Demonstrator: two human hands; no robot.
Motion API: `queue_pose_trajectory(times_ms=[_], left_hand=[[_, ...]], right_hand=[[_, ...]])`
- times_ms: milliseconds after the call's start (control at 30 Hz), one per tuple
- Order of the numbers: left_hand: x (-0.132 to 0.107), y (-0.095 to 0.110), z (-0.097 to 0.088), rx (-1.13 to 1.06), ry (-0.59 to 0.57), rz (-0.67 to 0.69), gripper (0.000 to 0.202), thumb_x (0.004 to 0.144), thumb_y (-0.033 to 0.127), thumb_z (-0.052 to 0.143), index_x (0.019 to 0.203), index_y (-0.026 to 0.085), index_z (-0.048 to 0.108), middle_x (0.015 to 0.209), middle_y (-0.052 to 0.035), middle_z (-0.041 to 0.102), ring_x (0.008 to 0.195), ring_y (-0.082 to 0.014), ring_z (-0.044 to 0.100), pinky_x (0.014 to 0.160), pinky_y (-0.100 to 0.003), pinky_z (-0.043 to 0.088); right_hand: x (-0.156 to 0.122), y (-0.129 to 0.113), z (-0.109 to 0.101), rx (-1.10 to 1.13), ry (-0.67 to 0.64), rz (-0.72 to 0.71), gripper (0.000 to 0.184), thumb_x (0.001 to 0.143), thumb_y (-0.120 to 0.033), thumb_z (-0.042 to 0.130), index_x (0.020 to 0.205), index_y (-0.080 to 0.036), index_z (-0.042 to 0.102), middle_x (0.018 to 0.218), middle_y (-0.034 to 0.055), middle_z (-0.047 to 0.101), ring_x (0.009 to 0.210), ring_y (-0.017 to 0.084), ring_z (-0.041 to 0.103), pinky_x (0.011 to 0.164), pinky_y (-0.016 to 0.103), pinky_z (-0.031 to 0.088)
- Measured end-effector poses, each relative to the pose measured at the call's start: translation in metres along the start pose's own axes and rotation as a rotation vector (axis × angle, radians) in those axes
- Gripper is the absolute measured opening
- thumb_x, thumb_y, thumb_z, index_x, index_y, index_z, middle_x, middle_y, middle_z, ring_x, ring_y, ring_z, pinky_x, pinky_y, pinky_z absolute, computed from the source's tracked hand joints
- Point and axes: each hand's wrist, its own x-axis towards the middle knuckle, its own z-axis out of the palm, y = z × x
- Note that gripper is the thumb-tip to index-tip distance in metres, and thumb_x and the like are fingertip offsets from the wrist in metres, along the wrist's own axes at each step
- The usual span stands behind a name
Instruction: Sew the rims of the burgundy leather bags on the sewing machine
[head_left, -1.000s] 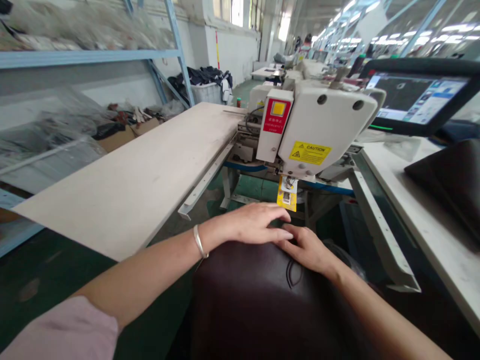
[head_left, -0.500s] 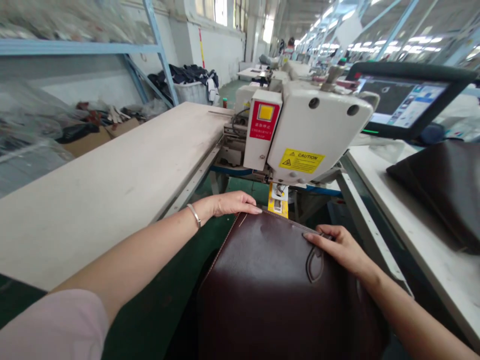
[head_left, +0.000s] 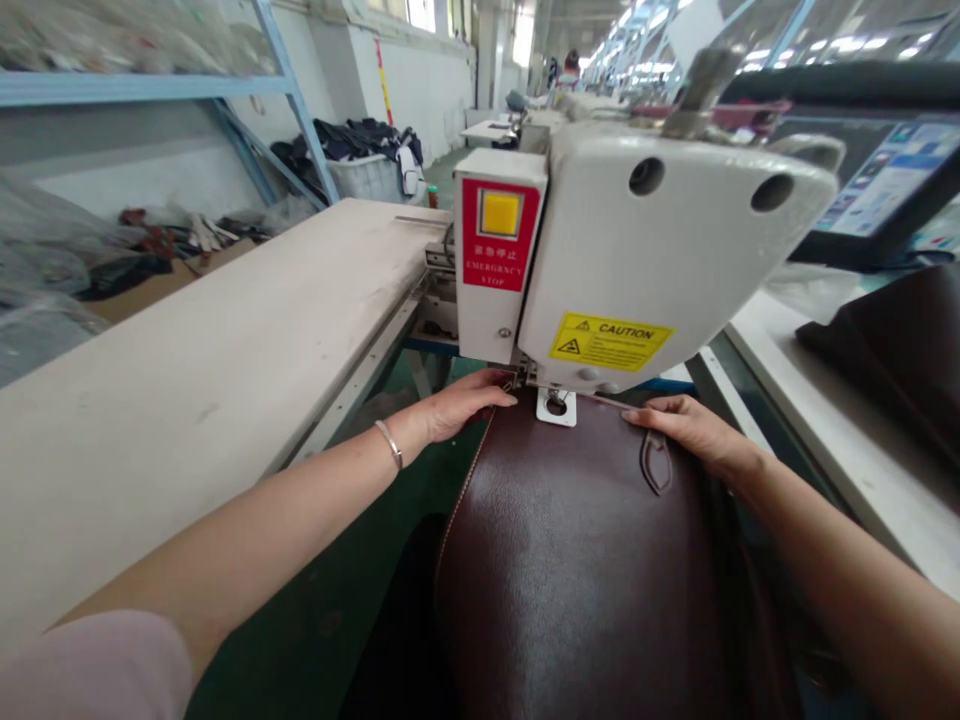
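Observation:
A dark brown leather bag hangs below the head of an industrial sewing machine, its top edge under the white presser plate. My left hand pinches the bag's top left corner, with the fingertips partly hidden beside the machine. At the top edge on the right, my right hand grips the leather, thumb in front and the other fingers mostly behind. Just below that hand is a pointed loop-shaped leather tab on the bag's front. Pale stitching runs down the left side edge.
A white tabletop extends on the left, with a metal rail along it. To the right, another dark leather piece lies on a white table beneath a monitor. An emergency stop box is fixed beside the machine head.
Both hands have pushed the bag forward, so its top edge now sits under the presser plate, covering the yellow part seen there before. The view has moved closer to the machine.

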Motion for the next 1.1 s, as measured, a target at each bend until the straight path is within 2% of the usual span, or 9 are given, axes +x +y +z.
queue_pose_trajectory(times_ms=[133,300,567,733,933,1100], left_hand=[[0.0049,0.0004,0.0016,-0.041,-0.011,0.034,0.042,0.071,0.026,0.071,0.111,0.012,0.067,0.119,-0.0133,0.068,0.118,-0.0306,0.058,0.113,-0.051,0.031],[0.0041,0.0021,0.0041,-0.079,-0.038,0.026,0.041,0.072,0.026,0.072,0.110,0.012,0.067,0.115,-0.0133,0.069,0.113,-0.0295,0.061,0.113,-0.050,0.032],[0.0029,0.0031,0.0005,-0.056,0.017,-0.014,0.034,0.068,0.024,0.069,0.099,0.012,0.070,0.100,-0.0106,0.071,0.104,-0.0276,0.061,0.105,-0.046,0.038],[0.0029,0.0023,0.0005,-0.066,-0.021,-0.030,0.032,0.067,0.024,0.068,0.097,0.012,0.069,0.092,-0.0084,0.071,0.096,-0.0268,0.063,0.100,-0.046,0.041],[0.0010,0.0033,0.0007,-0.022,-0.066,-0.017,0.033,0.070,0.024,0.067,0.100,0.012,0.067,0.104,-0.0104,0.071,0.107,-0.0280,0.061,0.108,-0.047,0.036],[-0.0043,-0.0049,-0.0004,0.071,-0.027,-0.030,0.055,0.076,0.033,0.070,0.126,0.015,0.056,0.136,-0.0133,0.058,0.133,-0.0309,0.046,0.116,-0.048,0.028]], right_hand=[[0.0029,-0.0004,-0.0041,0.017,0.003,-0.018,0.064,0.056,-0.061,0.089,0.056,-0.016,0.044,0.048,-0.0037,0.044,0.041,0.006,0.035,0.041,0.019,0.023],[-0.0001,-0.0050,-0.0036,0.036,-0.004,-0.006,0.062,0.057,-0.059,0.089,0.056,-0.016,0.044,0.049,-0.0038,0.044,0.041,0.006,0.035,0.041,0.019,0.023],[0.0014,-0.0064,-0.0022,0.004,0.011,0.001,0.060,0.055,-0.061,0.087,0.056,-0.017,0.046,0.049,-0.0029,0.045,0.041,0.007,0.036,0.041,0.021,0.025],[0.0030,-0.0034,-0.0033,-0.012,-0.004,-0.013,0.060,0.058,-0.061,0.086,0.056,-0.017,0.046,0.050,-0.0026,0.045,0.043,0.007,0.036,0.042,0.021,0.024],[0.0059,0.0004,-0.0056,-0.019,-0.016,-0.006,0.060,0.058,-0.062,0.087,0.058,-0.016,0.048,0.052,-0.0029,0.046,0.044,0.007,0.036,0.044,0.020,0.023],[0.0060,0.0006,-0.0062,-0.030,-0.014,-0.016,0.058,0.059,-0.061,0.086,0.058,-0.016,0.049,0.052,-0.0026,0.046,0.044,0.007,0.036,0.044,0.021,0.022]])
